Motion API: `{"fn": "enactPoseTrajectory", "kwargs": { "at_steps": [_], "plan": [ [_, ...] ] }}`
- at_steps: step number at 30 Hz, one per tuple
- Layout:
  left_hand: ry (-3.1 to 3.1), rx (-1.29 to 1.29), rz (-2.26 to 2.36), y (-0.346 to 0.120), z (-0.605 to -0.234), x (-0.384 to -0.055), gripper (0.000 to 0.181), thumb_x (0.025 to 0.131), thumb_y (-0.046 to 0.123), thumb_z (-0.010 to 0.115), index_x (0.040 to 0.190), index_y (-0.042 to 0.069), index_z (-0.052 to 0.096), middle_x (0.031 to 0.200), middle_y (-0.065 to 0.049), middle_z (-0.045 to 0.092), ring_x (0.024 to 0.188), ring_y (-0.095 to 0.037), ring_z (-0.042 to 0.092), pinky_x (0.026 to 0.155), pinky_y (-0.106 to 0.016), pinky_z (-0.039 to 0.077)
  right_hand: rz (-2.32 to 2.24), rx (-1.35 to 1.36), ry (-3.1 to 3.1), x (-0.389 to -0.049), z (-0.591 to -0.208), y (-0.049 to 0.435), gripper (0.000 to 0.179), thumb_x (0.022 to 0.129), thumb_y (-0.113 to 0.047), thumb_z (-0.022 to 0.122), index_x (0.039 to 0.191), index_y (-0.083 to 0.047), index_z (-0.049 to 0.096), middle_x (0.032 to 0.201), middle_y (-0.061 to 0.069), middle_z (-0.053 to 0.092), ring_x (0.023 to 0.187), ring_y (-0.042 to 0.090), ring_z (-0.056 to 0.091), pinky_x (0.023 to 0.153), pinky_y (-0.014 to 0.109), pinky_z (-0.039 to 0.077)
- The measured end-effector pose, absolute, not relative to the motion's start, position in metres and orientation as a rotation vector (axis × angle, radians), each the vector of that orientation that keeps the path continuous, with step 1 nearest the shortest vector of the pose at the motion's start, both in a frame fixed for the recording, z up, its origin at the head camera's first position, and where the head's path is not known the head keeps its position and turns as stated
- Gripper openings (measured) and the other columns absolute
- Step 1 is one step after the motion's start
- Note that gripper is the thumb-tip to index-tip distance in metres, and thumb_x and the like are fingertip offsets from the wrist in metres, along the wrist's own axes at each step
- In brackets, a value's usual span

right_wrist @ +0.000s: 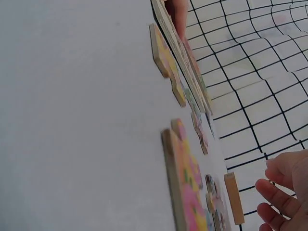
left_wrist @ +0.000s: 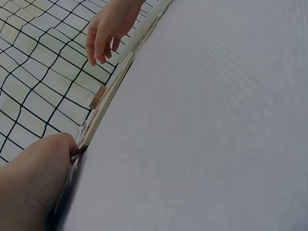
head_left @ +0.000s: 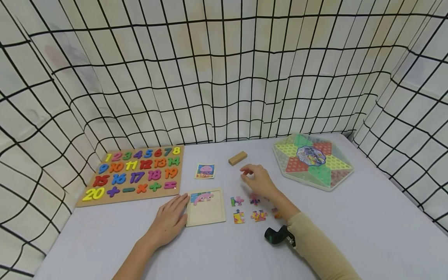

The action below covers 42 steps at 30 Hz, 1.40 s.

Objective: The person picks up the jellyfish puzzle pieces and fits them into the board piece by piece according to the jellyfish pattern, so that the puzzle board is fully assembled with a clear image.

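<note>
Jigsaw pieces [head_left: 259,216], probably light, stiff wood, best pinched by opposite edges; right grip [head_left: 259,181] loosely parted, empty; left grip [head_left: 169,220] spread, resting against puzzle tray [head_left: 207,216]

Number board [head_left: 140,195] left of tray [head_left: 206,216], loose pieces [head_left: 259,216] right, some apparently beneath forearm [head_left: 285,204]

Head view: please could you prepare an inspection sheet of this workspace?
Surface: white tabletop.
Job's things: wooden puzzle tray, with placed pieces at its upper left; loose puzzle pieces right of it; picture card beyond it.
Clutter: numbers board, left; Chinese checkers set, right; wooden block, between them.
Hands: left hand touches tray's left edge; right hand above the tabletop, holding nothing.
Cables: nothing seen.
Surroundings: pale walls with black grid lines.
</note>
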<state>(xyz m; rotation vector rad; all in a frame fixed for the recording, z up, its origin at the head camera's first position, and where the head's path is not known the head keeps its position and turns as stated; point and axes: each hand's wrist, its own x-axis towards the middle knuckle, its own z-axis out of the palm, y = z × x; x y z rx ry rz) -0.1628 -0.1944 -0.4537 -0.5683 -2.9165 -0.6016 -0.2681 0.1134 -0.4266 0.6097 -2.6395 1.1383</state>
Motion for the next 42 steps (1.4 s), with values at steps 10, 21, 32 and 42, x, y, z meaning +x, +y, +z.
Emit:
{"fn": "enactPoseTrajectory", "kwargs": {
  "at_steps": [10, 21, 32, 42],
  "plan": [
    [-2.925, -0.568, -0.605, -0.195, -0.453, -0.162, 0.053, 0.092, 0.020, 0.050, 0.140, 0.003, 0.036, 0.145, -0.012, 0.033, 0.133, -0.032, 0.024, 0.102, -0.054, 0.019, 1.211, 0.457, -2.683, -0.273, -0.433, 0.153, 0.025, 0.087, -0.015, 0.061, 0.110, -0.005, 0.062, 0.097, 0.007, 0.064, 0.095, 0.026, 0.054, 0.079, 0.041, 0.045],
    [-2.919, -0.564, -0.595, -0.195, -0.451, -0.164, 0.053, 0.092, 0.021, 0.049, 0.140, 0.003, 0.035, 0.145, -0.012, 0.032, 0.133, -0.032, 0.024, 0.102, -0.054, 0.019, 1.118, 0.519, -2.781, -0.282, -0.435, 0.180, 0.035, 0.087, -0.017, 0.062, 0.116, 0.001, 0.057, 0.104, 0.015, 0.060, 0.097, 0.030, 0.053, 0.085, 0.044, 0.043],
    [-2.923, -0.559, -0.595, -0.194, -0.454, -0.164, 0.053, 0.092, 0.021, 0.050, 0.140, 0.004, 0.036, 0.145, -0.012, 0.032, 0.133, -0.032, 0.024, 0.102, -0.054, 0.019, 1.020, 0.634, -2.837, -0.275, -0.437, 0.192, 0.038, 0.080, -0.022, 0.069, 0.110, 0.001, 0.061, 0.093, 0.008, 0.055, 0.083, 0.020, 0.048, 0.072, 0.034, 0.042],
    [-2.929, -0.557, -0.583, -0.194, -0.454, -0.163, 0.052, 0.092, 0.022, 0.050, 0.140, 0.004, 0.037, 0.145, -0.011, 0.033, 0.133, -0.032, 0.024, 0.102, -0.054, 0.019, 1.047, 0.606, -2.956, -0.268, -0.430, 0.195, 0.034, 0.080, -0.028, 0.070, 0.104, -0.005, 0.062, 0.093, 0.005, 0.053, 0.083, 0.019, 0.044, 0.073, 0.033, 0.039]
  ]
}}
